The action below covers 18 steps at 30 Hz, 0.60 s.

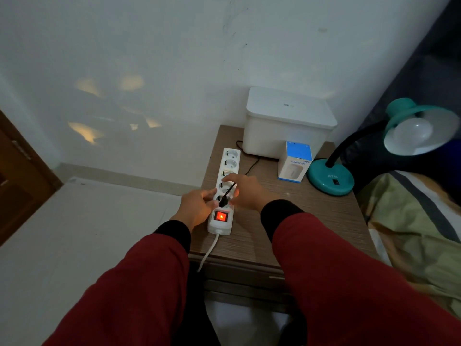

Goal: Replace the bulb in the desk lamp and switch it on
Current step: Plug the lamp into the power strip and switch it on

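Observation:
A teal desk lamp stands at the right back of the bedside table point(311, 221), on its round base point(330, 179). Its shade point(399, 108) faces me with a white bulb point(414, 132) inside, unlit. A white power strip point(230, 158) lies along the table's left side, its red switch point(220, 216) glowing. A black plug point(222, 202) sits at the socket nearest the switch. My left hand point(197, 206) grips the strip's left edge, thumb beside the plug. My right hand point(247, 192) pinches the plug's cord from the right, index finger stretched over the strip.
A white lidded box point(287, 121) stands against the wall, with a blue-and-white humidifier carton point(294, 162) in front of it. A bed with a green blanket point(411, 233) adjoins the table on the right. A brown door point(20, 176) is at far left.

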### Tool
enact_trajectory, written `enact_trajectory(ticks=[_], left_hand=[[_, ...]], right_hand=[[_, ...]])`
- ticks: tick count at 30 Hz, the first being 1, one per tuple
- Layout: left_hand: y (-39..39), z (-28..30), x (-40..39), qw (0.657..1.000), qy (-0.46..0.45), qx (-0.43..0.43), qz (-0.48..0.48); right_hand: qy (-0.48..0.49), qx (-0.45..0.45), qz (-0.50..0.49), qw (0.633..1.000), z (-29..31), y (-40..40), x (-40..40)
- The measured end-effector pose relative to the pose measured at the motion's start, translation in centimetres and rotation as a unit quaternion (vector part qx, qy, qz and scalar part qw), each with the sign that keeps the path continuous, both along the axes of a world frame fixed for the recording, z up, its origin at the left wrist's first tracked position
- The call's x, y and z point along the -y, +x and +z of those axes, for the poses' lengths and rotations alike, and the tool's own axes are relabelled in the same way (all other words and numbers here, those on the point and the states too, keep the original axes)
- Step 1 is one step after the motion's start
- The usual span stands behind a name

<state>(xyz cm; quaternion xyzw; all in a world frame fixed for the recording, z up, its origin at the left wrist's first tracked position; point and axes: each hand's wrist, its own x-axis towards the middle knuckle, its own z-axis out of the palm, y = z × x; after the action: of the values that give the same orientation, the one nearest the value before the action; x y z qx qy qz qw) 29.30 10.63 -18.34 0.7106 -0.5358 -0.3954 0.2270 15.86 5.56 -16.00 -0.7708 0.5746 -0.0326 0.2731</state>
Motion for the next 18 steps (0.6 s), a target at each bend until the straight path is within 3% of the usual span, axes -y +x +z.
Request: enact_trajectory(ticks=[7,12,18], left_hand=[[-1.0,3.1,2.2,0.957,0.041,0.275,-0.085],[-2.0,4.0,3.7,0.933,0.025,0.343,-0.109],[-5.0,6.0,5.0,0.925,0.008,0.365,-0.105]], right_hand=[[0.044,-0.192,0.0,0.98,3.4,-2.4,-0.1],[0.062,-0.233,-0.012,0.971,5.2,-4.0,-0.1],[0.031,-0.24,-0.02,0.97,7.4,-6.5,0.6]])
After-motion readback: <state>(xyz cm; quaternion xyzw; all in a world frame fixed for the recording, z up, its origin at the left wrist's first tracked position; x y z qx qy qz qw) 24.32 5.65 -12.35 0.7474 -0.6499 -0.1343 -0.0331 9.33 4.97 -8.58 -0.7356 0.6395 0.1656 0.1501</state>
